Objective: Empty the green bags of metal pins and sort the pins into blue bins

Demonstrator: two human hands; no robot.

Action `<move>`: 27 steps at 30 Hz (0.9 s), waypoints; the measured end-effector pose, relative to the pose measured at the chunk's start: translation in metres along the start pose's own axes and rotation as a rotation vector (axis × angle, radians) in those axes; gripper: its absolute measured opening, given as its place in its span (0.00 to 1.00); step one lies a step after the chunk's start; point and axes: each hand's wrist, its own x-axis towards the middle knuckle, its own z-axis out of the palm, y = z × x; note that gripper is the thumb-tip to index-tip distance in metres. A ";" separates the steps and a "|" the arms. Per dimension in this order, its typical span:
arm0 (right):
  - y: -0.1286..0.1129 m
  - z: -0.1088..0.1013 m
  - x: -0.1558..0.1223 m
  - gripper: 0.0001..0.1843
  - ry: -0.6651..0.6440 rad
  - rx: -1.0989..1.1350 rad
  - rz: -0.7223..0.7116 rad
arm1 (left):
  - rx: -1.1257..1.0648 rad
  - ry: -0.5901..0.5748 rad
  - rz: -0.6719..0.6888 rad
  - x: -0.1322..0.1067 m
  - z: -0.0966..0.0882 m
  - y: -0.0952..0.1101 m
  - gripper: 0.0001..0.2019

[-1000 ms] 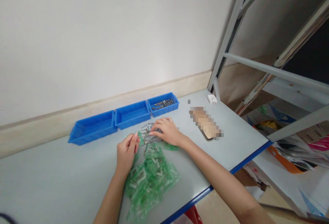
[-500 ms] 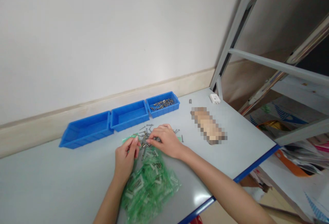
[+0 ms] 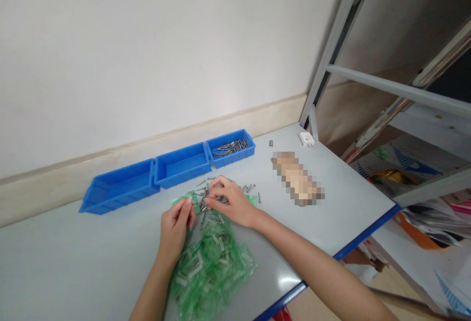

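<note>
The left hand (image 3: 173, 223) pinches its fingers near a thin green plastic strip (image 3: 180, 200) — I cannot tell if they grip — while the right hand (image 3: 230, 202) curves over loose silver screws (image 3: 213, 198).

**Blue bins and shelf frame at a bench**

Three blue plastic bins (image 3: 180, 166) sit end to end along the white wall (image 3: 147, 51) — beyond them on the grey tabletop (image 3: 349, 198), a white plug adapter (image 3: 306, 139) and a pixelated tan object (image 3: 297, 177) — with a pale metal shelf frame (image 3: 333, 51) at the corner.

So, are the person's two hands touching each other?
Apart. The head view shows the left hand and right hand close together, with a narrow gap between their fingertips and screws lying below it.
</note>
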 end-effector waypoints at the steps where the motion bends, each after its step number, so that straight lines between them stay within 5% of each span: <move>1: 0.000 0.000 0.000 0.11 0.013 0.007 0.006 | -0.014 0.001 -0.009 0.000 0.000 0.000 0.21; 8: 0.005 0.001 0.001 0.07 0.088 0.036 -0.005 | -0.135 0.006 -0.072 0.001 0.004 -0.002 0.11; 15: 0.005 0.001 0.002 0.10 0.051 0.046 -0.038 | -0.002 -0.021 0.000 0.000 0.001 0.003 0.21; 27: 0.009 0.001 0.002 0.06 0.110 0.001 -0.037 | -0.066 -0.014 -0.060 0.001 0.004 -0.003 0.14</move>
